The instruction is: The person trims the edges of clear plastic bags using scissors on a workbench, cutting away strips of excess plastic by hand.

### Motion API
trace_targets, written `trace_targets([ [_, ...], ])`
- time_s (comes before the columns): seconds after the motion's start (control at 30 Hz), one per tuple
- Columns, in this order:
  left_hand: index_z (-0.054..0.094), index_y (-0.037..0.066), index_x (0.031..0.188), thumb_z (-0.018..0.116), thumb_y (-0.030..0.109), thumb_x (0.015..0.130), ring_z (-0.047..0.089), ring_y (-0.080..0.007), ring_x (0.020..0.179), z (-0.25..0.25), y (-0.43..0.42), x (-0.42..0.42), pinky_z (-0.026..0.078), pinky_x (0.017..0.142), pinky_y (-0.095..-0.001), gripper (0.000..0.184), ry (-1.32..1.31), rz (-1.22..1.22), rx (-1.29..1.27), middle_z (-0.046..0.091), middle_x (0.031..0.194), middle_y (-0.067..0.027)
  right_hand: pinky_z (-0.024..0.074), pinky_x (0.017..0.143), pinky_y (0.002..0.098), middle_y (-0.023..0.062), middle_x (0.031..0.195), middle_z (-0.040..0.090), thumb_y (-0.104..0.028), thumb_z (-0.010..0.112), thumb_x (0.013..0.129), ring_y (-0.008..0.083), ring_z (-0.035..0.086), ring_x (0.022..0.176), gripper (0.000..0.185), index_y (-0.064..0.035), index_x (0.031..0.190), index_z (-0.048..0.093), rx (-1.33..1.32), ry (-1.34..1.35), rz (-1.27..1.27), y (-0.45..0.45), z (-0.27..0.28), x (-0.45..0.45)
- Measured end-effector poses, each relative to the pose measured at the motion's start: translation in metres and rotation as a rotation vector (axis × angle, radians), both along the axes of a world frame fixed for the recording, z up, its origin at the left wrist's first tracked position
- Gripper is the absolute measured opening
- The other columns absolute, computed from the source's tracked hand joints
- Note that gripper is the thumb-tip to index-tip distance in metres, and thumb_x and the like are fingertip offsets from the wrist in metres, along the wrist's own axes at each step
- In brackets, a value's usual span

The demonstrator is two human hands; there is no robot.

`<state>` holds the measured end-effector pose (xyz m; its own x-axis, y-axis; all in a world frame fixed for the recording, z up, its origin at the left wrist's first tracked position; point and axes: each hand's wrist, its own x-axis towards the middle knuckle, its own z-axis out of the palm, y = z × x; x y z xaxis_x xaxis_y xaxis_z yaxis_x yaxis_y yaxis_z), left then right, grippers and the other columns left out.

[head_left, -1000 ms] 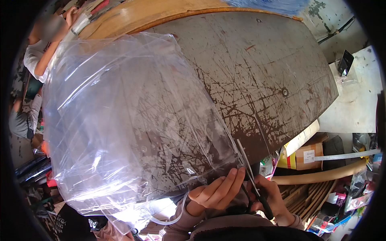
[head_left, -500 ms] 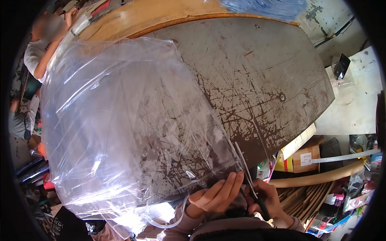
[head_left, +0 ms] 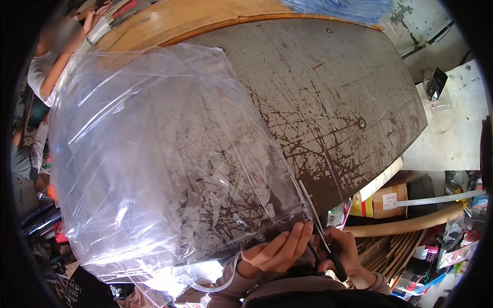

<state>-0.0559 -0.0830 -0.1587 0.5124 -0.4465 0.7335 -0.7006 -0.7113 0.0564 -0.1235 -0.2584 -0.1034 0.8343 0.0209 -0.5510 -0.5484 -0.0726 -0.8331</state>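
Note:
A large clear plastic sheet [head_left: 128, 154] lies in loose folds over the left part of the worn table top, and its near edge hangs toward my body. At its near right corner my left hand [head_left: 277, 251] holds the sheet's edge between closed fingers. My right hand [head_left: 346, 251], just to the right, grips a pair of scissors [head_left: 336, 263] by the black handles. The long blades point away from me, up and slightly left, beside the right edge of the sheet. A clear strip [head_left: 213, 288] curls below my left wrist.
The scratched table top [head_left: 328, 92] extends to the far right. Beyond are an orange-brown board [head_left: 195, 20] and bluish plastic [head_left: 339, 9]. A cardboard box [head_left: 390, 201], a tan tube [head_left: 411, 223] and stacked cardboard stand at right. Another person [head_left: 51, 77] is at far left.
The scissors' handles have spread a little further apart in my right hand. The plastic sheet has shifted slightly. At far left, the other person's arms have moved.

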Motion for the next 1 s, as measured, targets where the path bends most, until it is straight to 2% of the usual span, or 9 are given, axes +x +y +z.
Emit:
trace_targets([
  [0.07,0.070,0.028,0.097,0.053,0.022,0.088,0.046,-0.0021,0.085,0.001,0.001,0.000,0.004,0.111,-0.0401,0.021,0.008,0.003,0.034,0.057,0.097,0.0169,0.0375,0.054,0.0198,-0.0019,0.065,0.053,-0.047,0.085,0.054,0.0041,0.048,0.060,0.072,-0.0007,0.099,0.051,0.002,0.003,0.000,0.002,-0.001,-0.001],
  [0.1,0.070,0.028,0.097,0.053,0.022,0.088,0.046,-0.0021,0.085,0.000,0.000,0.001,0.004,0.111,-0.0401,0.021,0.008,0.004,0.032,0.057,0.097,0.0169,0.0368,0.053,0.0197,-0.0019,0.065,0.053,-0.046,0.085,0.055,0.0041,0.047,0.060,0.072,-0.0007,0.099,0.051,0.024,-0.033,-0.089,0.006,-0.001,-0.001],
  [0.13,0.070,0.029,0.097,0.053,0.022,0.088,0.046,-0.0019,0.084,-0.001,0.000,0.001,0.005,0.111,-0.0392,0.020,-0.022,0.005,0.027,0.057,0.098,0.0170,0.0362,0.053,0.0196,-0.0019,0.065,0.052,-0.045,0.085,0.055,0.0041,0.047,0.060,0.071,-0.0006,0.099,0.051,0.045,-0.069,-0.178,0.010,-0.002,0.000],
  [0.27,0.070,0.029,0.097,0.055,0.022,0.087,0.045,-0.0015,0.084,-0.001,0.000,0.006,0.011,0.109,-0.0356,0.020,-0.070,0.001,0.008,0.057,0.098,0.0172,0.0351,0.053,0.0194,-0.0027,0.064,0.051,-0.043,0.085,0.057,0.0041,0.046,0.059,0.069,-0.0009,0.100,0.051,0.081,-0.166,-0.229,0.017,-0.003,0.007],
  [0.43,0.070,0.029,0.095,0.057,0.022,0.083,0.046,-0.0016,0.082,-0.002,0.000,0.004,0.013,0.108,-0.0340,0.019,-0.034,-0.033,-0.016,0.058,0.097,0.0161,0.0359,0.054,0.0192,-0.0017,0.066,0.052,-0.041,0.085,0.057,0.0042,0.046,0.061,0.069,-0.0010,0.102,0.052,0.012,0.017,-0.010,0.004,-0.004,-0.001],
  [0.5,0.070,0.029,0.095,0.058,0.022,0.082,0.046,-0.0017,0.082,-0.002,-0.001,0.004,0.012,0.109,-0.0344,0.019,-0.010,-0.039,-0.051,0.059,0.096,0.0156,0.0363,0.055,0.0194,-0.0011,0.067,0.052,-0.041,0.085,0.057,0.0041,0.047,0.062,0.069,-0.0009,0.102,0.051,0.022,0.014,-0.001,0.002,-0.005,-0.001],
  [0.67,0.071,0.028,0.094,0.060,0.023,0.080,0.046,-0.0023,0.082,-0.001,-0.001,0.007,0.020,0.102,-0.0303,0.018,-0.055,-0.042,-0.061,0.059,0.096,0.0151,0.0378,0.056,0.0203,0.0001,0.071,0.054,-0.040,0.086,0.057,0.0041,0.048,0.063,0.070,-0.0005,0.103,0.051,0.085,0.044,-0.077,0.006,0.000,0.010],
  [0.77,0.070,0.028,0.095,0.061,0.024,0.080,0.046,-0.0023,0.083,0.005,0.002,0.009,0.022,0.099,-0.0288,0.018,-0.039,-0.071,-0.006,0.058,0.097,0.0153,0.0387,0.056,0.0210,0.0006,0.072,0.054,-0.041,0.086,0.056,0.0046,0.048,0.063,0.072,-0.0001,0.103,0.050,0.048,-0.060,-0.063,0.008,0.000,0.016],
  [1.0,0.070,0.027,0.096,0.061,0.024,0.080,0.046,-0.0019,0.084,0.000,0.000,0.003,0.022,0.100,-0.0290,0.019,0.000,-0.059,-0.048,0.057,0.099,0.0151,0.0375,0.054,0.0208,-0.0001,0.070,0.053,-0.043,0.086,0.054,0.0047,0.047,0.062,0.074,0.0012,0.102,0.051,0.067,-0.047,-0.046,0.006,-0.009,0.009],
])
